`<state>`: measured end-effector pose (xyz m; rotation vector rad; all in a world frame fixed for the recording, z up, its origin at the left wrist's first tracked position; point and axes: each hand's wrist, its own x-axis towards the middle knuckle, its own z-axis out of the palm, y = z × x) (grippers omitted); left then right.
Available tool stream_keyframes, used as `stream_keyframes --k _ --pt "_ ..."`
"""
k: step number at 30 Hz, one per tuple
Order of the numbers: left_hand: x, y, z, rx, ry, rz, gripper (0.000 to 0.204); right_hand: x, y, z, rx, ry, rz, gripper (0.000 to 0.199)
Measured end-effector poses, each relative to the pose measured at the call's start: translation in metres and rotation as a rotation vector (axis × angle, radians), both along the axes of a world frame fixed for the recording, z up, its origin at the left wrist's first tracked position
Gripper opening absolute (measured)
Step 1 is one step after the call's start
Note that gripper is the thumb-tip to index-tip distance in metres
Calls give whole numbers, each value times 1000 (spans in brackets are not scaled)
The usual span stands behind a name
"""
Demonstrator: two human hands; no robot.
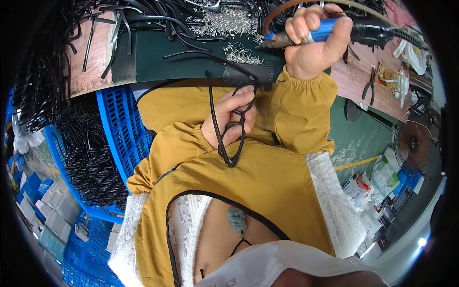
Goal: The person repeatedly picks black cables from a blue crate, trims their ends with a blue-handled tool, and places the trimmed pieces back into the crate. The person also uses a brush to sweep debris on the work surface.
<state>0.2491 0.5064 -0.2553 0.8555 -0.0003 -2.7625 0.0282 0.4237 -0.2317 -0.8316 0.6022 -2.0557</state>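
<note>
Below the bench's front edge, my left hand [233, 115] is closed around a black eyeglass frame [215, 119]. One temple stands up beside the fingers; the other [205, 53] reaches out over the bench top. Higher up on the right, my right hand [315, 45] grips a blue and black powered screwdriver [326, 29], its narrow tip pointing left. That tip is apart from the frame. A dark grey block [248, 75] sits at the bench edge, close to the frame's upper hinge. Small metal screws or pins [229, 23] lie heaped on the dark green mat [153, 57].
Loose black temples [158, 19] crowd the back and left of the bench. A blue basket [112, 124] at lower left holds many black frames [88, 162]. Pliers [368, 87] and a small container [389, 78] lie at right. A fan [413, 143] stands beyond.
</note>
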Motion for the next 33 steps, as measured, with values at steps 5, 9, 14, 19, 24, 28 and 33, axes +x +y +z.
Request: stream_keyframes --k 5,9,14,19,24,28,33 --pt "2 -2 -2 -33 14 -7 22 8 -23 -1 64 104 -11 28" --pt "3 -2 -1 -7 20 10 22 12 4 16 56 37 114 40" --pt "0 -2 1 -4 -38 -1 22 30 48 7 25 42 118 38" --pt "0 -4 1 -17 -34 -21 23 36 55 1 72 48 201 42" --pt "3 -5 -2 -20 -34 -56 23 37 60 14 -14 -47 186 47" --pt "3 -5 -4 25 -1 -39 24 41 63 16 115 99 127 47" --pt "3 -5 -3 75 52 -6 26 43 60 6 83 40 160 40"
